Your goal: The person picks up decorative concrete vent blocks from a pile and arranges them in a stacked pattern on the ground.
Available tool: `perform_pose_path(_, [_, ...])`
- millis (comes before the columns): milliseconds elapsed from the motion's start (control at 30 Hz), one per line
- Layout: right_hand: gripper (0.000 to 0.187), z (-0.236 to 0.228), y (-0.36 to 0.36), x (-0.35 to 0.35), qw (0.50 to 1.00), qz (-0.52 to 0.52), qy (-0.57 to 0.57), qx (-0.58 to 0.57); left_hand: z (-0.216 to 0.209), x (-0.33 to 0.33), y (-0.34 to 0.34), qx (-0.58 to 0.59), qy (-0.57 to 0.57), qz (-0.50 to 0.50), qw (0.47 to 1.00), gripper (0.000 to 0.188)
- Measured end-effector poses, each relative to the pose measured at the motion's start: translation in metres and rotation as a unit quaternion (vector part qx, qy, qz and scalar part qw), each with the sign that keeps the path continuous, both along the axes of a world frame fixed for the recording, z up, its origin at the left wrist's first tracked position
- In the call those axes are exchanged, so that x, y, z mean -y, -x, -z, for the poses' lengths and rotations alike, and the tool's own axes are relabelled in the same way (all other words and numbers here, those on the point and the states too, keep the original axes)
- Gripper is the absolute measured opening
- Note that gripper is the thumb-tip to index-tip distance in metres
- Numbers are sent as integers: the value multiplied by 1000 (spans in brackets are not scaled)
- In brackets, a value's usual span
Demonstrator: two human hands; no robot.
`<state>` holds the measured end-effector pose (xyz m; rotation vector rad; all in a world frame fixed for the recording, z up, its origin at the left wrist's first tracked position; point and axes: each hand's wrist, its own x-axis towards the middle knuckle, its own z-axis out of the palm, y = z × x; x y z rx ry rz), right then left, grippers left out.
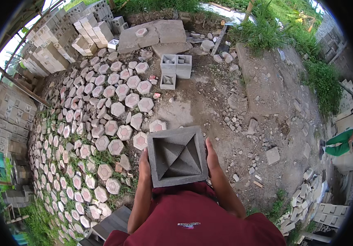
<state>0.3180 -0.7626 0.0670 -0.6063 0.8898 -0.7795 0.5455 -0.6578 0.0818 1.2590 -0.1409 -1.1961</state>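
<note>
Held up before my chest is a square grey concrete ventilation block (178,157), its hollow face upward and crossed by slanting ribs. My left hand (144,165) presses against its left side, and my right hand (212,155) grips the right side. The fingers go under or behind the block, partly hidden. Farther ahead on the ground stand three similar ventilation blocks (175,67), grouped together, apart from my hands.
Hexagonal pavers (118,109) with pinkish centres cover the ground on the left. Tall stacks of pale blocks (57,39) rise at the far left. Rubble (236,117) and a concrete slab (266,80) lie to the right. A person in green trousers (339,143) is at the right edge.
</note>
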Motion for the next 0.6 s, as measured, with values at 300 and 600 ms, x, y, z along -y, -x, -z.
perform_pose_path(300, [64, 19, -61, 116, 996, 79, -44, -29, 37, 148, -69, -18, -45, 79, 996, 42])
perform_pose_path(600, [66, 66, -203, 277, 994, 94, -39, -50, 85, 307, -228, 170, -51, 93, 980, 46])
